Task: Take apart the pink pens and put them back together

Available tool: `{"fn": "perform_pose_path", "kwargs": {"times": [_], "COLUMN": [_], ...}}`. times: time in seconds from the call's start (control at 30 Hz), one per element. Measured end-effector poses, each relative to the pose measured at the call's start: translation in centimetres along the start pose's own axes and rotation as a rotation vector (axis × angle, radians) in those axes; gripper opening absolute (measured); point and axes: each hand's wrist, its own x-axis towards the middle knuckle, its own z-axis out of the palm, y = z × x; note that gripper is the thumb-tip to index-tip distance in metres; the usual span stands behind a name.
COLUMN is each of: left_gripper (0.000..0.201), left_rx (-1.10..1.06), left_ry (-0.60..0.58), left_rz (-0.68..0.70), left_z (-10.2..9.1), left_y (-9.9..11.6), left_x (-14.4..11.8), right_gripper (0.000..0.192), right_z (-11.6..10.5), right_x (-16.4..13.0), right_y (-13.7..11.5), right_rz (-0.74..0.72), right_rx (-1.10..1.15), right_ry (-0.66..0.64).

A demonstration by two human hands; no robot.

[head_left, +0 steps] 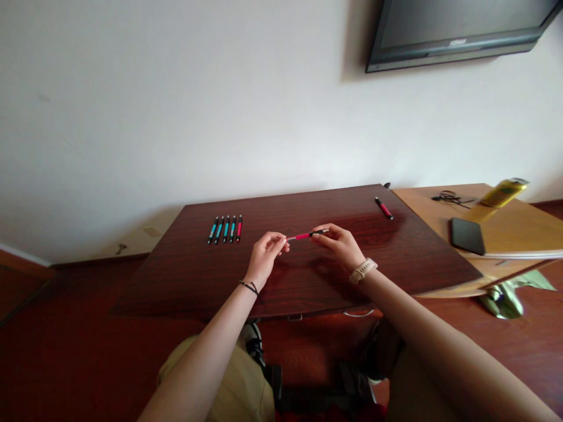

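A red pen (301,237) is held level above the dark wooden table (281,281), one end in each hand. My left hand (265,253) pinches its left end, where a silvery part shows at the fingertips. The black right end lies between the thumb and fingers of my right hand (339,245). To the left, several teal pens (226,229) and one red pen (239,228) stand side by side in a row on the table. Another red pen (384,208) lies by itself near the far right corner.
At the right, a lighter wooden cabinet (523,228) adjoins the table. It bears a black phone (467,235), a coiled black cable (451,198) and a yellow can (504,192). A television (453,35) hangs on the wall behind. A pale green bag (505,299) lies low at the right.
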Motion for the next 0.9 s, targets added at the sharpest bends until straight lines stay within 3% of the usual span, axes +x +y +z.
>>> {"fn": "perform_pose_path", "kwargs": {"times": [0.37,0.57,0.67,0.9], "left_gripper": [0.021,0.039,0.035,0.032], "left_rx": [-0.018,-0.102,-0.101,-0.069], "left_ry": [0.032,-0.027,-0.037,0.020], "left_rz": [0.082,-0.029,-0.078,-0.005], "left_z": [0.00,0.31,0.34,0.00], "left_y": [0.12,0.79,0.74,0.49], "left_x": [0.31,-0.02,-0.04,0.24], "right_gripper": [0.042,0.043,0.044,0.040], "right_z": [0.14,0.01,-0.09,-0.03], "right_x": [0.01,0.28,0.41,0.36], "right_y": [0.11,0.32,0.39,0.45], "right_rz": [-0.025,-0.062,-0.071,-0.072], "right_rx": [-0.143,-0.122,-0.103,-0.096], "right_ry": [-0.021,0.012,0.031,0.028]}}
